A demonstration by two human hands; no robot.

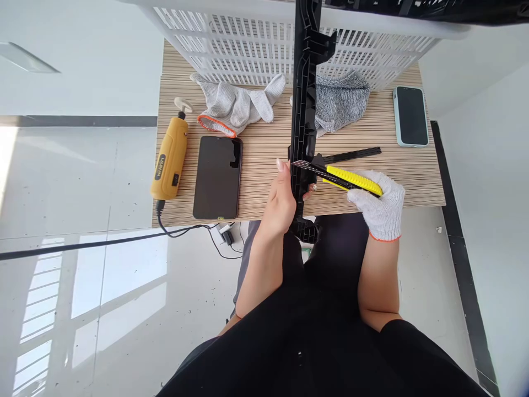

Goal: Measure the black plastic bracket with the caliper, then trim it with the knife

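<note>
My bare left hand is closed around the lower end of a long black plastic part, which stands upright over the wooden table's front edge. My right hand, in a white knit glove, grips a yellow utility knife. The knife's extended blade lies against the black part just above my left thumb.
A white slatted basket stands at the back. On the table lie grey gloves, a grey cloth, a yellow rotary tool with a cord, a dark phone, a light-blue phone and thin black strips.
</note>
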